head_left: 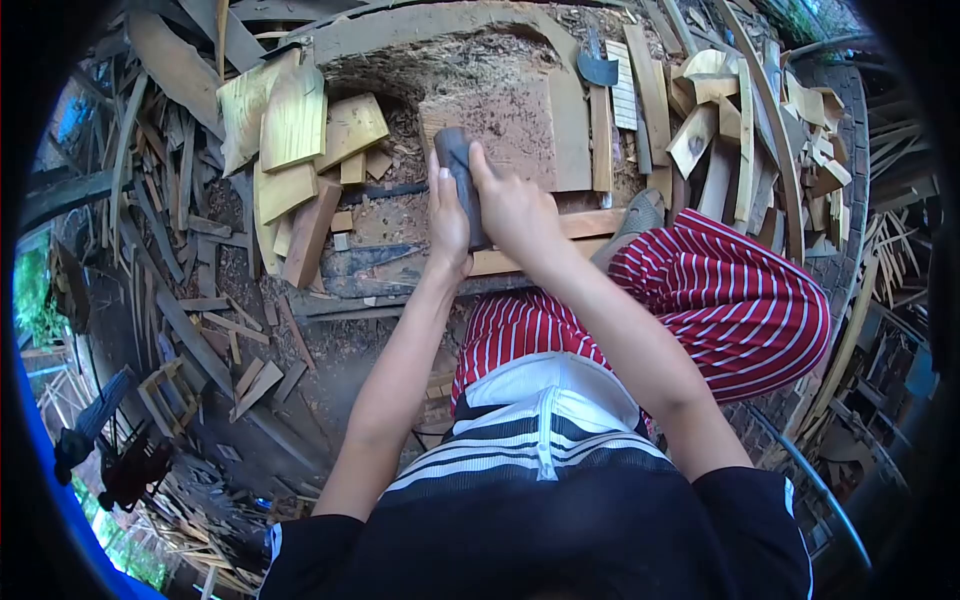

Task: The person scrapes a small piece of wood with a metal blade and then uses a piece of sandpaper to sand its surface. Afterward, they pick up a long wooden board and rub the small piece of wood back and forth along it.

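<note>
A dark brown, roughly cylindrical block, apparently wood, is held between my two hands over the work surface. My left hand presses along its left side, fingers stretched toward the far end. On the right side, my right hand is closed around it, with the thumb or a finger near its top. The palm sides of both hands are hidden. Under the block's far end lies a flat brown board, sprinkled with chips.
Pale wood offcuts are piled on the left, with more offcuts at the right. A dark metal blade, perhaps an adze head, lies beyond the board. A sandalled foot rests near the right hand. Scrap wood covers the ground.
</note>
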`<state>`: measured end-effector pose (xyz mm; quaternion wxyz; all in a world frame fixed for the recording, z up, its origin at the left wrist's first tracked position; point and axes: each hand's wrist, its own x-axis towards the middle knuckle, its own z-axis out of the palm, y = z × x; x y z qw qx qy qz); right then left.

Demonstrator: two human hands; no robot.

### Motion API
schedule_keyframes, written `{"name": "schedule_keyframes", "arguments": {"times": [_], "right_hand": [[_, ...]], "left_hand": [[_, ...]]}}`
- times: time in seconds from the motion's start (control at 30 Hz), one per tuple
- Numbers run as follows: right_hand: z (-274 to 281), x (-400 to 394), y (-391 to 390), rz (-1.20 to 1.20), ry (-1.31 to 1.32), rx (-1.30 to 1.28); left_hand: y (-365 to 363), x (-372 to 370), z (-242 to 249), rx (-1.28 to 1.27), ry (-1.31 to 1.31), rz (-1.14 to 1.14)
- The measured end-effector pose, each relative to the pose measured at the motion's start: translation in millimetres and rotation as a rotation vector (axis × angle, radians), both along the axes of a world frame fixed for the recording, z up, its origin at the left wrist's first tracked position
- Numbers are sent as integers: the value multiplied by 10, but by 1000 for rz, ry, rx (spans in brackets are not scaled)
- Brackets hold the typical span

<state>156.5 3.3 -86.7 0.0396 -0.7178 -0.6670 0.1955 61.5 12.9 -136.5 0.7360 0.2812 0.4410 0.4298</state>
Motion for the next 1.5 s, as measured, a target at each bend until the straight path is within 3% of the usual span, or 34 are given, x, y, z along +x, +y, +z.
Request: {"name": "schedule_keyframes", "arguments": {"times": [0.1, 0.13, 0.23, 0.4, 0.73, 0.87, 0.93, 1.03, 1.17, 1.33, 1.43, 1.5], "right_hand": [[51, -60, -134, 27, -27, 29], [-41, -61, 25, 22, -23, 76], [-109, -93, 280, 8, 8, 100], [-18, 0, -114, 89, -118, 38], [-5, 12, 13, 49, -59, 33], [18, 19, 121, 73, -69, 48], [120, 19, -98, 112, -170, -19], [37, 60, 36, 85, -90, 3], [-18, 55, 52, 79, -92, 88], [-53, 55, -1, 76, -66, 77], [-35, 34, 108, 59, -61, 81], [57, 14, -66, 109, -154, 69]], "left_hand": [[-77, -21, -135, -48, 188, -22], [-61, -7, -109, -28, 87, -27], [-86, 6, -19, -1, 99, -3], [-97, 40, -102, -16, 208, 4], [-107, 120, 133, 1, 211, 46], [-42, 94, -81, 68, 162, 53], [-57, 88, -99, 16, 230, 47], [-125, 99, -106, 36, 327, 43], [-94, 80, -139, 121, 240, 40], [-118, 92, 152, 6, 172, 8], [-47, 73, -13, 131, 169, 16], [-17, 56, -11, 85, 173, 11]]}}
